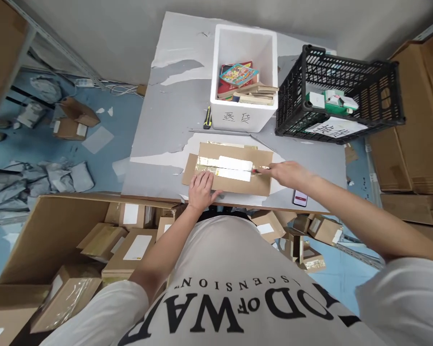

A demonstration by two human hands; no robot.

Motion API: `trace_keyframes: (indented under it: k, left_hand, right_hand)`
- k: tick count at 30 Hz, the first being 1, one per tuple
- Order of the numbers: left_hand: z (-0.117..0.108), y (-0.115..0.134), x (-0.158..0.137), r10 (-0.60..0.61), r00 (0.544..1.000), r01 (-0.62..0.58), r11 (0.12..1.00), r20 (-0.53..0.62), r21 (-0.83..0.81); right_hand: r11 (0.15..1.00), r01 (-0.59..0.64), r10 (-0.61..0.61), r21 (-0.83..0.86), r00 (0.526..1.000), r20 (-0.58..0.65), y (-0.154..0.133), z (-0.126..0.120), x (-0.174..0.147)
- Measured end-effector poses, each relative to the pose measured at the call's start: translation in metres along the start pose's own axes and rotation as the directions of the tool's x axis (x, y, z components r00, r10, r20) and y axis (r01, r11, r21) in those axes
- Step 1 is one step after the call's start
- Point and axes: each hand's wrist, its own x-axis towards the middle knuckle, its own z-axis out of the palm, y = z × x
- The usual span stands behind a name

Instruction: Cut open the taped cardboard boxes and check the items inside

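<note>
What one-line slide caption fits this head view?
Left hand presses a taped cardboard parcel while the right hand draws a cutter along its seam.

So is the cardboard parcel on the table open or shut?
Shut: the cardboard parcel lies flat, flaps closed under shiny tape along its seam.

Matt cardboard parcel (228, 169), glossy tape (220, 168)

My grey tabletop (166, 120) carries a flat cardboard parcel (231, 168) at its near edge, a white foam box (243, 77) and a black crate (339, 93) behind, a yellow-black knife (208, 117), and a phone (300, 197).
</note>
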Motion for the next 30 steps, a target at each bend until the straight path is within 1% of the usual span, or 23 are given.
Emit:
trace_keyframes:
  k: [3,5,7,9,10,11,12,13,14,15,16,17,18,20,21,23,25,27,28,29,30]
  left_hand:
    - [-0.001,0.001,0.001,0.019,1.0,-0.019,0.999,0.007,0.037]
    - [-0.002,0.002,0.002,0.032,0.999,-0.032,0.998,0.005,0.052]
    - [-0.003,0.002,0.002,0.041,0.999,-0.041,0.998,-0.001,0.056]
    - [-0.004,0.002,0.003,0.045,0.999,-0.045,0.997,-0.007,0.057]
    - [-0.004,0.002,0.003,0.048,0.999,-0.047,0.997,-0.007,0.056]
    - [-0.004,0.002,0.003,0.049,0.999,-0.048,0.997,-0.007,0.053]
    - [-0.004,0.002,0.003,0.048,0.999,-0.047,0.998,-0.009,0.049]
    - [-0.004,0.001,0.002,0.045,0.999,-0.045,0.998,-0.012,0.043]
    - [-0.005,0.001,0.002,0.042,0.999,-0.041,0.999,-0.015,0.034]
    - [-0.005,0.001,0.002,0.036,0.999,-0.036,0.999,-0.019,0.023]
    - [-0.006,0.001,0.002,0.029,0.999,-0.029,1.0,-0.027,0.01]
    - [-0.007,0.001,0.001,0.021,0.999,-0.021,1.0,-0.038,-0.006]
    - [-0.008,0.001,0.002,0.011,0.999,-0.013,1.0,-0.052,-0.027]
    - [-0.011,0.001,0.002,-0.017,0.995,0.009,0.997,-0.094,-0.078]
    - [-0.012,0.001,0.003,-0.04,0.992,0.028,0.994,-0.12,-0.105]
    - [-0.013,0.001,0.004,-0.102,0.98,0.074,0.984,-0.171,-0.159]
    - [-0.013,-0.003,0.004,-0.181,0.959,0.13,0.964,-0.215,-0.231]
    - [-0.011,-0.013,0.003,-0.286,0.933,0.195,0.913,-0.22,-0.357]
    - [-0.009,-0.021,0.003,-0.356,0.913,0.239,0.861,-0.197,-0.449]
    - [-0.007,-0.031,0.004,-0.439,0.886,0.291,0.779,-0.152,-0.555]
    - [-0.004,-0.042,0.005,-0.519,0.851,0.347,0.664,-0.075,-0.662]
  right_hand:
    - [0.993,-0.097,0.099,-0.064,0.994,0.035,0.025,0.002,-0.049]
    - [0.984,-0.13,0.135,-0.119,0.99,0.033,0.031,0.003,-0.071]
    - [0.982,-0.143,0.143,-0.127,0.99,-0.01,0.033,0.005,-0.09]
    - [0.986,-0.158,0.153,-0.05,0.984,-0.092,0.036,0.011,-0.111]
    - [0.983,-0.18,0.181,0.02,0.972,-0.147,0.038,0.017,-0.121]
    - [0.97,-0.219,0.237,0.106,0.949,-0.206,0.041,0.027,-0.13]
    - [0.94,-0.275,0.323,0.205,0.908,-0.266,0.044,0.04,-0.135]
    - [0.886,-0.347,0.437,0.307,0.846,-0.304,0.045,0.057,-0.136]
    - [0.802,-0.436,0.573,0.408,0.755,-0.32,0.046,0.077,-0.132]
    - [0.693,-0.525,0.7,0.494,0.653,-0.289,0.045,0.1,-0.124]
    - [0.581,-0.594,0.794,0.556,0.564,-0.227,0.042,0.123,-0.111]
    - [0.491,-0.635,0.85,0.597,0.499,-0.168,0.038,0.146,-0.095]
    - [0.418,-0.653,0.889,0.631,0.439,-0.135,0.033,0.167,-0.079]
    - [0.305,-0.681,0.934,0.666,0.349,-0.072,0.022,0.202,-0.049]
    - [0.271,-0.692,0.945,0.67,0.323,-0.049,0.017,0.215,-0.037]
    - [0.233,-0.706,0.953,0.669,0.301,-0.015,0.008,0.234,-0.023]
    - [0.222,-0.7,0.951,0.678,0.311,0.009,0.003,0.245,-0.019]
    - [0.206,-0.691,0.949,0.693,0.313,0.029,0.0,0.249,-0.02]
    - [0.199,-0.681,0.953,0.705,0.302,0.023,-0.001,0.248,-0.02]
    - [0.196,-0.655,0.957,0.73,0.289,0.001,-0.002,0.246,-0.02]
    - [0.203,-0.603,0.959,0.772,0.283,-0.031,-0.003,0.243,-0.02]
